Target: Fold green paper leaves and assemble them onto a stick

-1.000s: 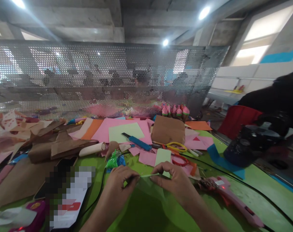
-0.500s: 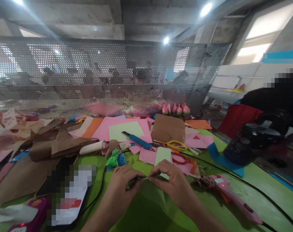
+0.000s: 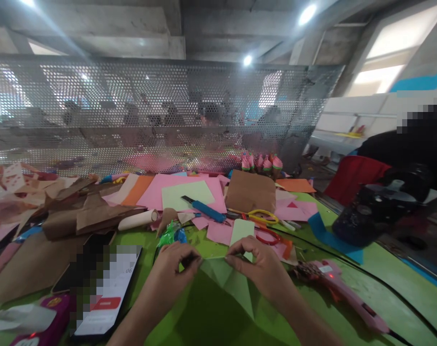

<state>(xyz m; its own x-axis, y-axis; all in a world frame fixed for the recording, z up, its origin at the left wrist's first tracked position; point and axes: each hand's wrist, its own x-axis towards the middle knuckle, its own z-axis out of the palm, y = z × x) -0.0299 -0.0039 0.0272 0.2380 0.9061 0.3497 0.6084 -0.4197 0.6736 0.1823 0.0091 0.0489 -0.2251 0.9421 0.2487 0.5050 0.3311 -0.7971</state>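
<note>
Between my two hands a thin, pale green sheet of paper (image 3: 236, 283) is stretched by its top edge, with creased, slanting folds hanging below. My left hand (image 3: 178, 266) pinches the left end of that edge between thumb and fingers. At the other end, my right hand (image 3: 256, 262) has a similar pinch. Just beyond the right fingers lies a light green paper piece (image 3: 243, 230), partly covered by them. A crumpled green and blue plastic bundle (image 3: 172, 233) is behind my left hand.
A pink glue gun (image 3: 351, 293) with a lit red light lies right, its cable running across the table. Blue cutter (image 3: 207, 210), yellow-handled scissors (image 3: 263, 216) and red scissors (image 3: 268, 236) rest among paper scraps. Left are a phone (image 3: 108, 293) and brown paper (image 3: 27, 269). A person sits far right.
My hands have moved apart from nearly touching, drawing the sheet's top edge out between them. More of the folded green paper now shows.
</note>
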